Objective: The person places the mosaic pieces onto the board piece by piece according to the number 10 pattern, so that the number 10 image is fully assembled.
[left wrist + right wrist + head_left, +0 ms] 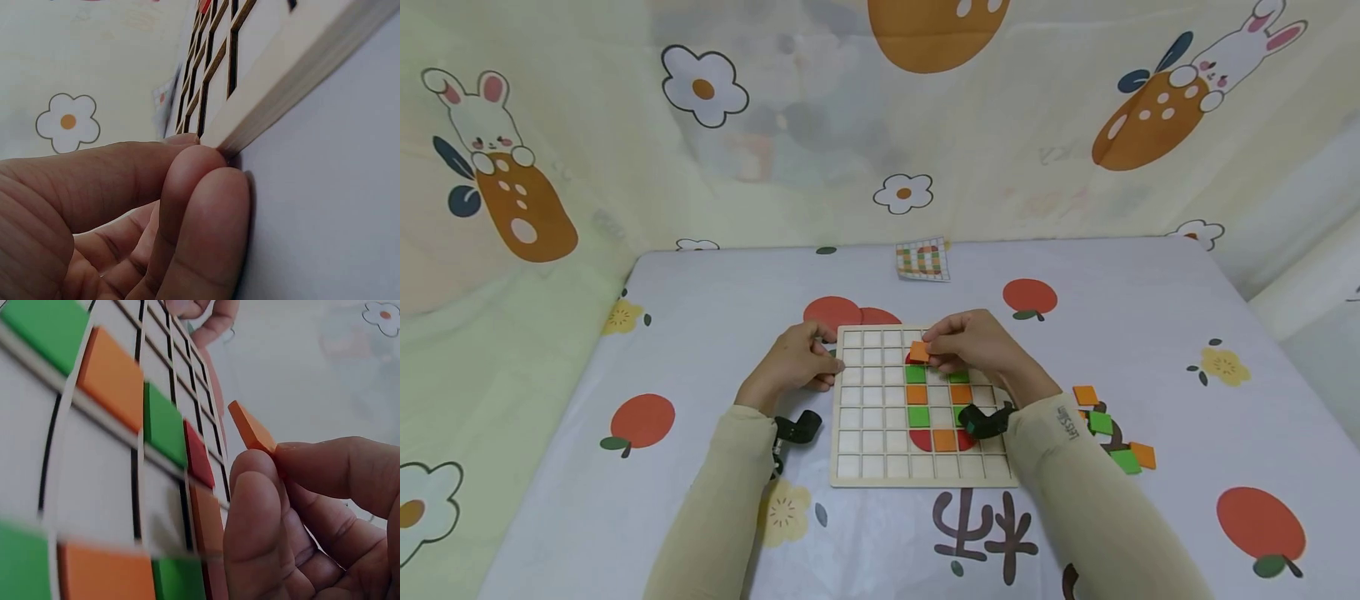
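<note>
A square wooden grid board [861, 375] lies on the table with green, orange and red pieces in several cells. At its upper left edge, my left hand [793, 358] touches the frame with thumb and fingers; the left wrist view shows the fingertips against the board's rim [262, 94]. Over the upper part of the grid, my right hand [973, 346] pinches an orange square tile [251, 427] between thumb and fingers. That tile is tilted and held above the board. Below it sits a red piece [199, 453], next to a green tile [164, 425].
Loose orange and green tiles [1101, 422] lie right of the board, beside the right forearm. A small card with a coloured grid pattern [922, 260] leans at the back of the table. A patterned cloth [805, 150] hangs behind.
</note>
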Action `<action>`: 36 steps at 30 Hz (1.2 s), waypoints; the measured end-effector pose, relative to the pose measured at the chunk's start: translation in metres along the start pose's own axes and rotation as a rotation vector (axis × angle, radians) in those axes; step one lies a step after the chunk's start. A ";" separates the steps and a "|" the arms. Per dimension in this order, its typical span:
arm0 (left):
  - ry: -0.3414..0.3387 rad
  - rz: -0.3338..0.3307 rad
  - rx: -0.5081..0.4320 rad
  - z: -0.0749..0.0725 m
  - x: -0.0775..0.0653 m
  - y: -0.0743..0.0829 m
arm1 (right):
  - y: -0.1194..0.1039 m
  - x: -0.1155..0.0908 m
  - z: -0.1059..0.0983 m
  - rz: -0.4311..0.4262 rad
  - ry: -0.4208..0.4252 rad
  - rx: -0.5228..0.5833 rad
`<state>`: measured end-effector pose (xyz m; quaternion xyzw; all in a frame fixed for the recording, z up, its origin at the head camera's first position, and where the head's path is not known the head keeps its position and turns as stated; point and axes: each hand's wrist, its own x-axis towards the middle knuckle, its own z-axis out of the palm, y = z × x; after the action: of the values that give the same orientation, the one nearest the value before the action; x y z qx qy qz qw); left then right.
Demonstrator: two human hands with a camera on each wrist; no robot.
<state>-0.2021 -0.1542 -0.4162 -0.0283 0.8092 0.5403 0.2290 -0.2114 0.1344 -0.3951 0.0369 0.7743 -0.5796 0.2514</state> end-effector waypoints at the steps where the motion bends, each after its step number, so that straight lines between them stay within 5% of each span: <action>1: 0.000 -0.002 -0.002 0.000 0.000 0.000 | -0.002 0.001 0.003 -0.002 -0.010 0.004; 19: -0.002 -0.005 0.016 -0.001 0.001 -0.001 | -0.024 0.024 0.043 -0.041 -0.139 0.013; 36: 0.005 -0.006 0.053 -0.001 0.002 0.000 | -0.033 0.040 0.068 -0.015 -0.117 -0.063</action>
<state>-0.2041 -0.1549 -0.4165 -0.0261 0.8237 0.5179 0.2292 -0.2339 0.0517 -0.3976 -0.0106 0.7763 -0.5580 0.2930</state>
